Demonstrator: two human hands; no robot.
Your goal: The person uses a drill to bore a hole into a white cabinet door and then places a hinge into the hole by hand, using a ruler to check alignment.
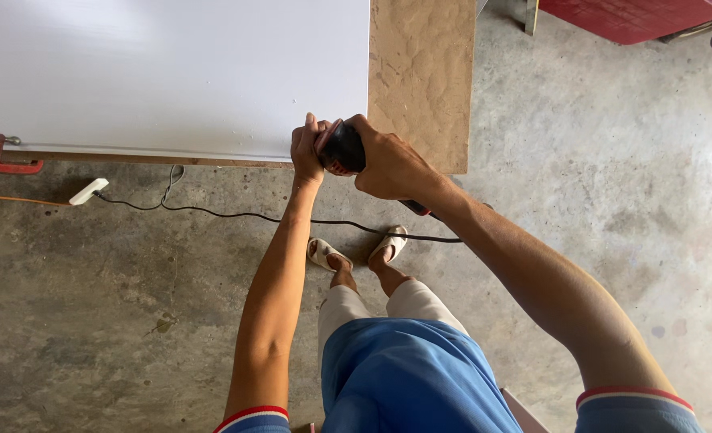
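- Black cord (236,213) lies across the concrete floor (91,305) to a white plug strip (88,191).
- Right hand (392,164) wraps a black power tool (341,149) at the bench's front edge.
- Left hand (306,148) clasps the tool's front, against the white panel (171,72).
- Red clamp (7,156) grips the front-left edge.
- Bare board (422,72) shows at the panel's right.
- Red box (637,14) stands farthest, right.

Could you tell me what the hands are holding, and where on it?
Both hands, right hand and left hand, grip a black corded power tool around its body, at the white board's edge.
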